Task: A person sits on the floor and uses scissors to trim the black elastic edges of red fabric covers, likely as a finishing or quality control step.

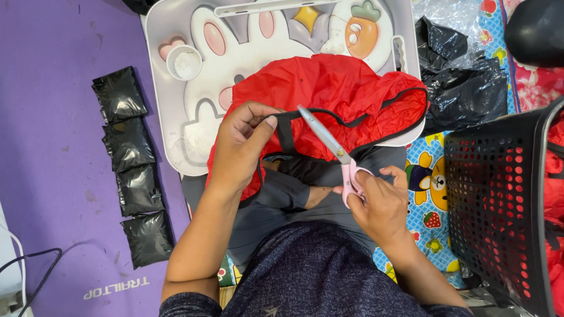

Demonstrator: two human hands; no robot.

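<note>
A red fabric bag (335, 88) with black trim lies bunched on a white lap table (176, 147). My left hand (238, 147) pinches the bag's black strap (285, 120) and holds it taut. My right hand (376, 202) grips pink-handled scissors (332, 144), fingers through the loops. The blades point up and left, with the tip at the strap beside my left fingers.
The lap table has a rabbit and carrot design and a small white cup (184, 63) in its corner. Several black packets (134, 170) lie in a column on the purple mat (47, 147). A black perforated basket (499, 199) stands at right, crumpled black plastic (464, 88) behind it.
</note>
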